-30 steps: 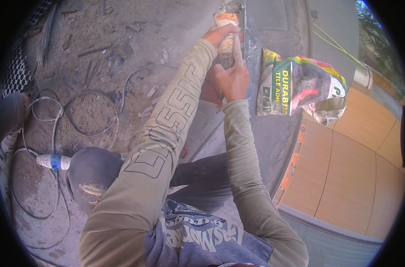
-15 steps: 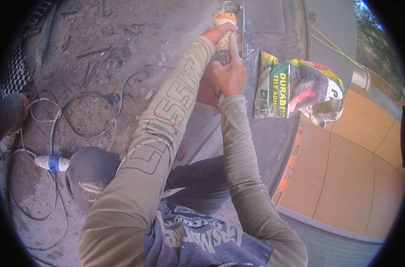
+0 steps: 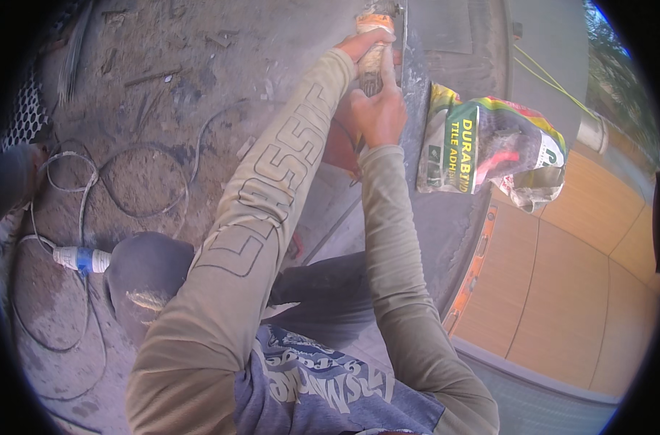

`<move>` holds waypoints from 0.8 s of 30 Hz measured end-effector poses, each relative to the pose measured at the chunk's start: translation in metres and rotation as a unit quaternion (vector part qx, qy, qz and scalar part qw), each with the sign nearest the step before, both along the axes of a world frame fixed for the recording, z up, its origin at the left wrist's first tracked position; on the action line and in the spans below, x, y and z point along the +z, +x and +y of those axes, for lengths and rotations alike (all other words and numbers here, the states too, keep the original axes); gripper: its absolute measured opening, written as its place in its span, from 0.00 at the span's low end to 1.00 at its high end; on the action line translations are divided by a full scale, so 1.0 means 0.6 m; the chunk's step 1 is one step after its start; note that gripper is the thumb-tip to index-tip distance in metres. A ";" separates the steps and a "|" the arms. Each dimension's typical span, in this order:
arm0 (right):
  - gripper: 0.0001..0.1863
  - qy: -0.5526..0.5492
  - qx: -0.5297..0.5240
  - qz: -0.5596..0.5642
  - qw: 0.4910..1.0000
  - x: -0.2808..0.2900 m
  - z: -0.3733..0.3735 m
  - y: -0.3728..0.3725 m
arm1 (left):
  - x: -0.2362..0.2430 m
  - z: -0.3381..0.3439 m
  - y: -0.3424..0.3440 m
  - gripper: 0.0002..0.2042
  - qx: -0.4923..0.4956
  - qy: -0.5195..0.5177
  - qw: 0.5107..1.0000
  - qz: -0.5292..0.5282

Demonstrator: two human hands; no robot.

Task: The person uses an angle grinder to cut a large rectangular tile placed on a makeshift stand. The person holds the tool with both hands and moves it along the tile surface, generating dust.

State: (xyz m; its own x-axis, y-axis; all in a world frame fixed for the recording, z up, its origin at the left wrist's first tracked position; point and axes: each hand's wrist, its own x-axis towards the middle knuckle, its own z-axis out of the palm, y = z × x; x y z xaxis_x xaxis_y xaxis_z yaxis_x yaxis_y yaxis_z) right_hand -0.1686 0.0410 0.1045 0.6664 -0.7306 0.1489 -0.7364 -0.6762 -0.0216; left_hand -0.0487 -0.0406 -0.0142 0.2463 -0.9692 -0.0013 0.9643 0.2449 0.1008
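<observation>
A dusty power tool (image 3: 374, 25) with an orange band sits at the top centre along the edge of a grey slab (image 3: 411, 65). My left hand (image 3: 363, 45) is closed round the tool's body from the left. My right hand (image 3: 378, 109) grips it lower down, its index finger stretched along the body. A green, red and yellow bag (image 3: 489, 141), partly crumpled, lies just right of my hands. A reddish object (image 3: 341, 148), partly hidden, is below them. The tool's far end runs out of the top of the view.
Cables (image 3: 141, 214) loop over the dusty, debris-strewn ground, with a blue-and-white connector (image 3: 80, 259) beside my left knee. Another person's limb (image 3: 14, 174) shows at the left edge near perforated sheeting (image 3: 27, 123). An orange level (image 3: 470, 275) lies at the right beside wood-coloured panels (image 3: 569, 290).
Both hands and the tool have shifted slightly upward in the view over the last second, the right hand most visibly. The grip looks the same.
</observation>
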 end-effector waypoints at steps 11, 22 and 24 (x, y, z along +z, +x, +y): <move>0.51 -0.011 -0.008 0.003 1.000 -0.005 0.009 -0.011 | 0.011 0.027 -0.014 0.35 0.012 0.001 1.000 0.014; 0.51 -0.019 0.032 -0.007 0.999 0.005 0.015 -0.029 | 0.011 0.028 -0.029 0.33 0.024 0.007 0.999 0.033; 0.51 -0.008 0.023 0.002 1.000 0.007 0.017 -0.029 | 0.012 0.029 -0.031 0.33 0.029 0.009 0.999 0.031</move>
